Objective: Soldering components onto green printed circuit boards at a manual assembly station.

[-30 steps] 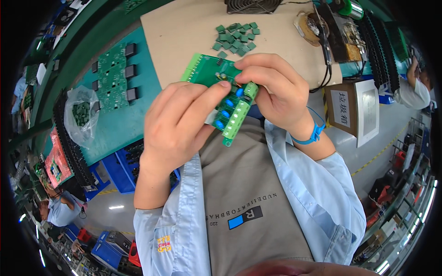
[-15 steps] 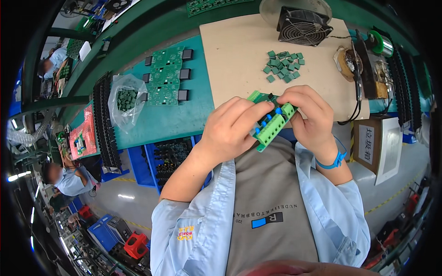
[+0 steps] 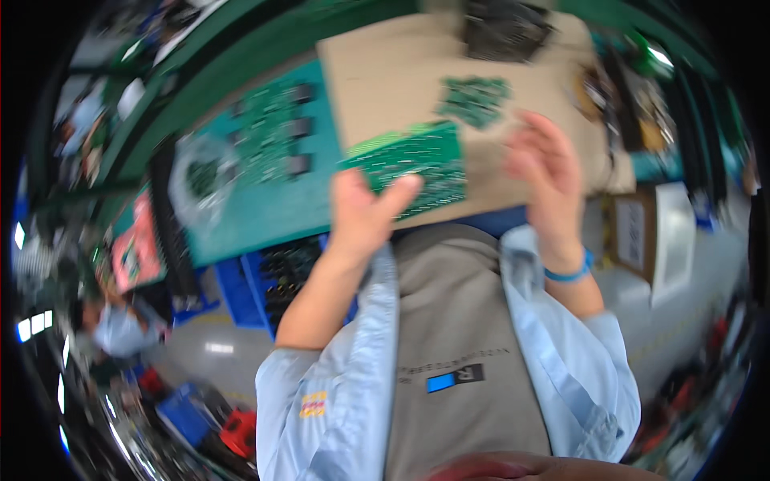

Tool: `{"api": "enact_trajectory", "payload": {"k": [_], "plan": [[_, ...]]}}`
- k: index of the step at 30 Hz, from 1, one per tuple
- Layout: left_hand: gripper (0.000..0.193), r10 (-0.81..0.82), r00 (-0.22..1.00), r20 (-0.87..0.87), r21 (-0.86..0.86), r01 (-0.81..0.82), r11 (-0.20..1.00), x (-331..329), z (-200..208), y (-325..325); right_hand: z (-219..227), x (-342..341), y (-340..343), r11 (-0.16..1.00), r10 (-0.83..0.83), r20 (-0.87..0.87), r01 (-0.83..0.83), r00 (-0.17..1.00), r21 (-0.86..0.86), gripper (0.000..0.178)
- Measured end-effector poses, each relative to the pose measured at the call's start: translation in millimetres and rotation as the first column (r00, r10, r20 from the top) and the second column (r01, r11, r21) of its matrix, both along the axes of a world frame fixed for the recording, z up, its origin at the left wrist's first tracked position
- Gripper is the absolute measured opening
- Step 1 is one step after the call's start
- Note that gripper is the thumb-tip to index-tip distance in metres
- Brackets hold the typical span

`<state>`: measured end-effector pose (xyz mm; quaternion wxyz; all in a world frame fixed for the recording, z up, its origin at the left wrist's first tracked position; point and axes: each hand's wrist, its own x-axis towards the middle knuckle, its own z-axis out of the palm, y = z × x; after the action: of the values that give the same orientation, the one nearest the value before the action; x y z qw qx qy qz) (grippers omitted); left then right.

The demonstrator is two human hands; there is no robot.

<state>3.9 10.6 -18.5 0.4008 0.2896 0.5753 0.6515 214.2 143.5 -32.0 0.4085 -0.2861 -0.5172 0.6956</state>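
Observation:
My left hand (image 3: 365, 208) grips a green circuit board (image 3: 429, 164) by its near-left edge, thumb on top. The board lies with its soldered underside facing up, and a light green terminal strip (image 3: 385, 143) shows along its far edge. To the right of the board, my right hand (image 3: 549, 164) is raised over the beige sheet. Its fingers are loosely bent and apart from the board, with nothing visible in them, though motion blurs them. Beyond the board lies a pile of small green square pieces (image 3: 475, 100).
Several circuit boards (image 3: 269, 136) with black blocks lie on the teal mat (image 3: 241, 228). Left of them sits a clear bag (image 3: 200, 180) of green pieces. A black fan (image 3: 505, 30) stands at the back of the beige sheet (image 3: 377, 72). A soldering setup (image 3: 642, 104) is far right.
The board has been turned over, from terminals showing to soldered underside up, and moved left. My right hand has let go of it and moved away to the right. The view has shifted and blurred.

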Motion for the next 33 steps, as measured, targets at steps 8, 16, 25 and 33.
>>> {"api": "enact_trajectory", "payload": {"k": [8, 16, 25, 33], "plan": [[0.025, -0.039, 0.976, 0.215, 0.153, 0.006, 0.988, -23, -4, -1, -53, 71, 33, 0.861, -0.059, -0.819, -0.387, 0.571, -0.331, 0.077], [0.021, 0.032, 0.98, 0.194, 0.114, -0.055, 0.992, -24, -4, 0, -71, 90, 84, 0.861, -0.397, -0.743, -0.06, 0.539, -0.504, 0.071], [0.023, 0.099, 0.957, 0.272, 0.16, -0.146, 0.976, -43, -7, -8, -61, 99, 59, 0.962, -0.269, -0.716, 0.155, 0.644, -0.223, 0.054], [0.029, 0.057, 0.921, 0.386, 0.209, -0.148, 0.967, -42, -1, -2, -53, 103, 68, 0.988, 0.12, -0.628, -0.033, 0.769, 0.149, 0.041]]}}
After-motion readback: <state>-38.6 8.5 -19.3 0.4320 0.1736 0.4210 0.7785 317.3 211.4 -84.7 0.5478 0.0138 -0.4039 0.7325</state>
